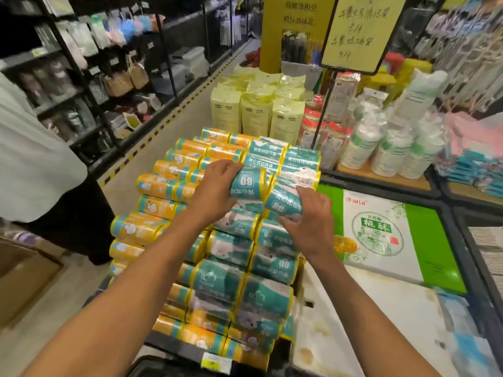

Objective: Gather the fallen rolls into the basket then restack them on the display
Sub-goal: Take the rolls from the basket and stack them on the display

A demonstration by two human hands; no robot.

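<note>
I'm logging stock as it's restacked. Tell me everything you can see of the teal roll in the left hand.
The teal roll is a short cylinder in glossy wrap, its teal label showing a white 80 upside down, a yellow band at its right end. It lies sideways above the display. The left hand grips its left end; its right end meets a second teal roll in the right hand.
</note>
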